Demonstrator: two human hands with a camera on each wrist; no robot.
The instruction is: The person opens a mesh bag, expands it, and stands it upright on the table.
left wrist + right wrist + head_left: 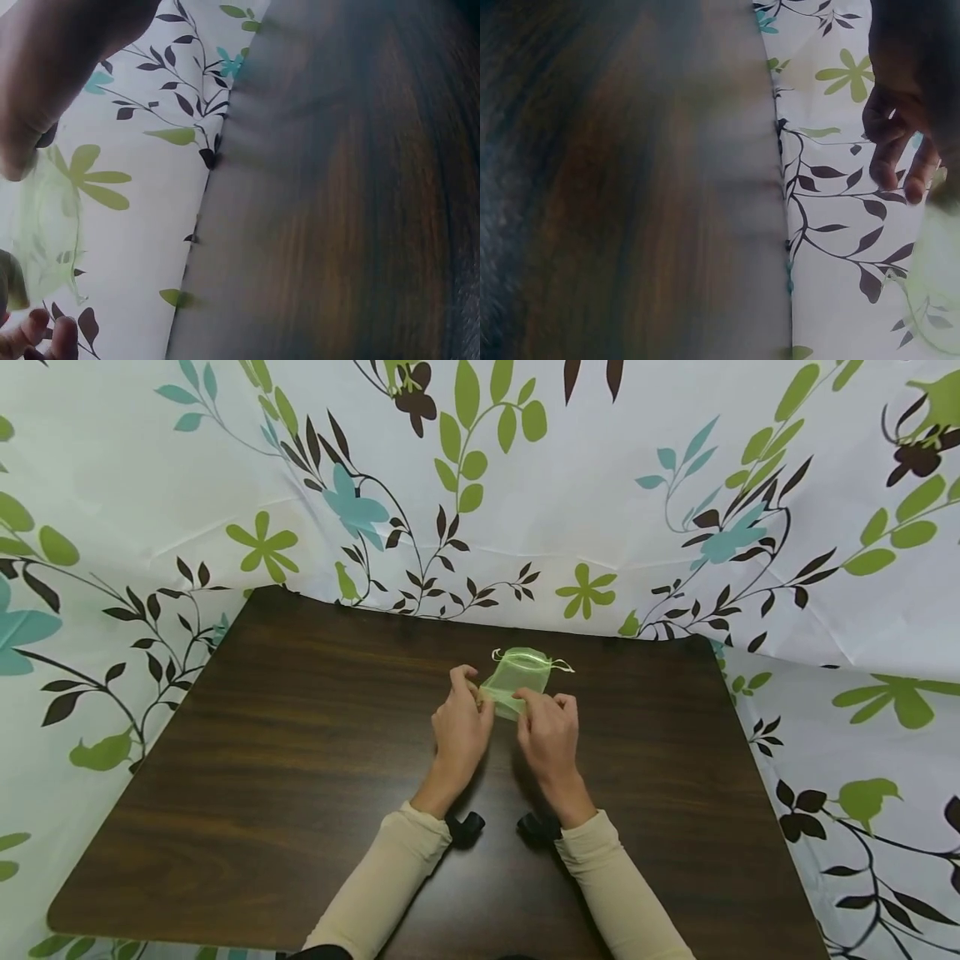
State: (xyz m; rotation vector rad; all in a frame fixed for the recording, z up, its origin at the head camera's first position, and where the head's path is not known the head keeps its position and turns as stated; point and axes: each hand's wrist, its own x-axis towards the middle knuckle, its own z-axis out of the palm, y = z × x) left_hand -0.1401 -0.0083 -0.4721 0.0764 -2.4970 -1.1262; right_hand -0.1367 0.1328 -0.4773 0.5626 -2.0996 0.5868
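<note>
A small sheer light-green drawstring pouch (523, 670) is held up over the far middle part of the dark wooden table (337, 760). My left hand (459, 731) pinches its lower left edge between thumb and fingers. At the lower right side, my right hand (551, 735) grips the fabric with thumb and fingertips. Pale cord ends (562, 666) stick out on both sides near the pouch's far end. Parts of the see-through pouch (49, 225) show at the left edge of the left wrist view, and the pouch (941, 262) appears at the right edge of the right wrist view. I cannot tell if anything is inside.
A white cloth (525, 510) printed with leaves and flowers hangs behind the table and along its sides. Black wrist devices (467, 830) sit at the inner side of both wrists, below the light sleeves (382, 877).
</note>
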